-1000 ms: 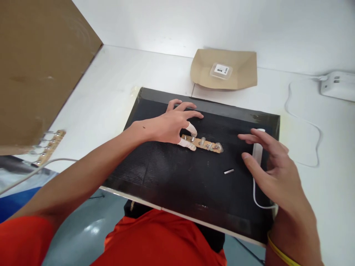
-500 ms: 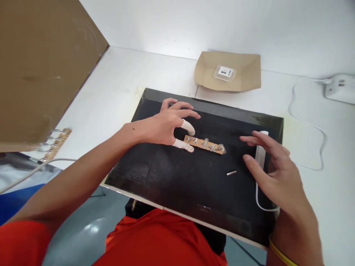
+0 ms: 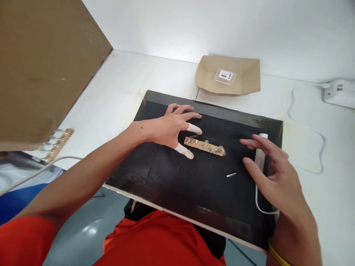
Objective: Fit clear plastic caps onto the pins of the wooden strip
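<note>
On the black mat lies a narrow wooden strip with several small metal and clear pieces along it. My left hand is open beside the strip's left end, with white finger covers on thumb and index finger spread apart. Nothing shows between them. My right hand hovers open near the mat's right side, fingers apart and holding nothing. Partly behind that hand is a white bar-shaped device with a cable. A small silvery metal piece lies between the strip and my right hand.
At the back stands a brown paper tray with a clear, labelled small box in it. A second strip with hooks lies at the left by a large brown board. A white power adapter sits far right.
My left thumb and index finger have spread wider apart, and the left hand has shifted slightly right. My right hand has barely moved. The whole view has dropped slightly.
</note>
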{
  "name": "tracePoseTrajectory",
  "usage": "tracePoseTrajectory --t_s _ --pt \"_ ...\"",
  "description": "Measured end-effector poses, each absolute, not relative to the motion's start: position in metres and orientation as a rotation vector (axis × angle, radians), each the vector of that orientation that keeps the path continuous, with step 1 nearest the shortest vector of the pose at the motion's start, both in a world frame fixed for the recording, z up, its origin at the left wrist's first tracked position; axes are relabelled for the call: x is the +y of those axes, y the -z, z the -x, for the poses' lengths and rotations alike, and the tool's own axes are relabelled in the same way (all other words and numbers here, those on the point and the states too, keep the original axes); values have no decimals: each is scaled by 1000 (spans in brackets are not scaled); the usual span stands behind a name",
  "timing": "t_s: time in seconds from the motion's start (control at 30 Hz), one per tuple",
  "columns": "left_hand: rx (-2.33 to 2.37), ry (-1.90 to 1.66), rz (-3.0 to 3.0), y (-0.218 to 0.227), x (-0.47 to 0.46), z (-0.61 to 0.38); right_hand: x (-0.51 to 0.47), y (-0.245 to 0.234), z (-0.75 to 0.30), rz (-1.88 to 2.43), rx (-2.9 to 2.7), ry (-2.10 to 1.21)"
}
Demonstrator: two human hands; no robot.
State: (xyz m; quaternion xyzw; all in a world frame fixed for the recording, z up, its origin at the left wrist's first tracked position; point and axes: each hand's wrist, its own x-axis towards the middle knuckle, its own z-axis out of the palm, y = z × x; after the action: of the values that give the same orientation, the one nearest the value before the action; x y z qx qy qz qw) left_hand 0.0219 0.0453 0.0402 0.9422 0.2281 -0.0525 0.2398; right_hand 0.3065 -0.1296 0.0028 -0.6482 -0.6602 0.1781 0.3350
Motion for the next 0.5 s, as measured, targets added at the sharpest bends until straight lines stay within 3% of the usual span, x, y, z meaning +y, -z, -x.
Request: tracePoseTrajectory --t_s 0.5 --pt "636 151 -2603 -37 49 -24 -132 -3 -307 1703 -1724 -494"
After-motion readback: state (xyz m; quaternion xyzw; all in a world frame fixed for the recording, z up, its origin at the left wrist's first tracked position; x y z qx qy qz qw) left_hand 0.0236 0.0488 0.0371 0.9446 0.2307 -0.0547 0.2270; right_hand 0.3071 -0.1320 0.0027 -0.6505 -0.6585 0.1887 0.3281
